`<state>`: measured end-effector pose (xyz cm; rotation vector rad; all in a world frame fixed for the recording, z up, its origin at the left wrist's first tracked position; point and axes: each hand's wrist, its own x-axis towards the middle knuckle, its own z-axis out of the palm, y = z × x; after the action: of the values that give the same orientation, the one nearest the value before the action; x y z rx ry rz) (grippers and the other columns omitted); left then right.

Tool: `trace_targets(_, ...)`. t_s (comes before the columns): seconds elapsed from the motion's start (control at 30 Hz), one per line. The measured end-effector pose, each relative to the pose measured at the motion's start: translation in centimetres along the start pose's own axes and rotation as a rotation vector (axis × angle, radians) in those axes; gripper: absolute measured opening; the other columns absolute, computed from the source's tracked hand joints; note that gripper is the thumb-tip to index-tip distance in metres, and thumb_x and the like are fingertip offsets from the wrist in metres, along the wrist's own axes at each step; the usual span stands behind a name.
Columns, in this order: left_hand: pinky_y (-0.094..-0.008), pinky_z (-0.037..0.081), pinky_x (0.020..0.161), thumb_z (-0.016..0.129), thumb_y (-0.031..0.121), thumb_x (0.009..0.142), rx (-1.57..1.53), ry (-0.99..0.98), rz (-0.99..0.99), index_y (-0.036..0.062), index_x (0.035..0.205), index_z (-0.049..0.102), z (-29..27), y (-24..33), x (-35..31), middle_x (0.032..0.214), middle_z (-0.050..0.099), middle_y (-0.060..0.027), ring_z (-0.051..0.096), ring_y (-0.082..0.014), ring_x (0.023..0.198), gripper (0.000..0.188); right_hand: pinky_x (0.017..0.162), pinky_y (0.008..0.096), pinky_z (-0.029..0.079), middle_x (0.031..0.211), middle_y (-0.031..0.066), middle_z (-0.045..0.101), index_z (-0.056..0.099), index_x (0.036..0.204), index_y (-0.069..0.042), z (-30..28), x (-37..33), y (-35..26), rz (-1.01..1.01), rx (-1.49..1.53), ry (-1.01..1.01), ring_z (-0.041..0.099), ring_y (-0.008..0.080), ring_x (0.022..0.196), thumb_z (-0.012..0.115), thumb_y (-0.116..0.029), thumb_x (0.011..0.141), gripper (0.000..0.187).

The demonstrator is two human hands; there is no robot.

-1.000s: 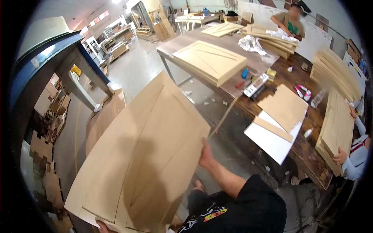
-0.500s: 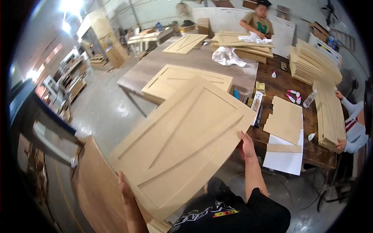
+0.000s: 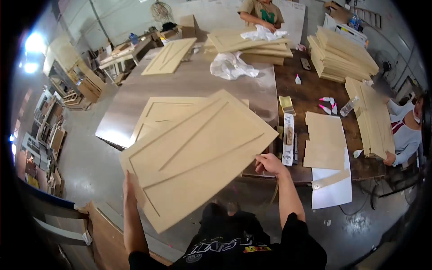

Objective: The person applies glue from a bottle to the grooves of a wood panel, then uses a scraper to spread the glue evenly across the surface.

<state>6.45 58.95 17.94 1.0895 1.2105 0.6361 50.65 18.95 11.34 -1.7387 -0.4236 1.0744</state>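
Between my hands I hold up a pale wooden panel (image 3: 198, 157) with a raised border and slanting strips across its face. It is tilted, its far corner over another framed panel (image 3: 150, 110) on the table. My left hand (image 3: 130, 186) grips the left edge, most of its fingers hidden behind the panel. At the right corner my right hand (image 3: 270, 164) is closed on the edge, thumb and fingers pinching it.
A grey-brown table (image 3: 126, 96) and a dark wooden table (image 3: 288, 90) stand ahead, with white cloth (image 3: 234, 66), glue bottles (image 3: 326, 109) and stacked panels (image 3: 339, 56). One person (image 3: 262, 13) works at the far side; another (image 3: 407, 121) holds panels at right. A brown board (image 3: 105, 229) stands lower left.
My view has turned right, and I have come round to face the tables. The held panel has moved over the table, away from the brown board at left, staying in both hands.
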Motion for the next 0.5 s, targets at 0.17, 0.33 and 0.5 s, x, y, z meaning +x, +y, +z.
trace_targets(0.17,-0.0485,0.032,0.121,0.061,0.046,0.101,1.192,0.224,0.782,-0.0009,0.141,0.053,7.0,-0.7,9.6,0.161,0.035,-0.0252,0.033,-0.0408,0.150,0.062,0.057,0.0295,0.052,0.074,0.0092,0.073,0.072,0.102,0.002,1.6,0.1,-7.6,-0.108,-0.091,-0.013,0.067,0.0137,0.062,0.059,-0.028,0.105,0.033)
trace_targets(0.33,-0.0556,0.025,0.122,0.073,0.027,0.092,1.107,-0.372,0.948,0.0066,0.144,0.052,22.8,-3.4,8.3,0.158,0.042,-0.0203,0.033,-0.0421,0.149,0.060,0.062,0.0323,0.056,0.084,0.0137,0.073,0.072,0.119,-0.009,11.3,6.1,-12.7,-0.295,-0.467,-0.138,0.069,0.0139,0.068,0.061,-0.033,0.102,0.031)
trace_targets(0.5,-0.0620,0.023,0.120,0.073,0.022,0.088,1.074,-0.538,1.140,0.0085,0.143,0.053,30.7,-6.4,7.0,0.153,0.047,-0.0155,0.038,-0.0403,0.146,0.060,0.067,0.0290,0.056,0.083,0.0092,0.071,0.062,0.138,-0.009,10.3,3.3,-13.3,0.068,-0.155,-0.353,0.067,0.0156,0.066,0.058,-0.039,0.104,0.045)
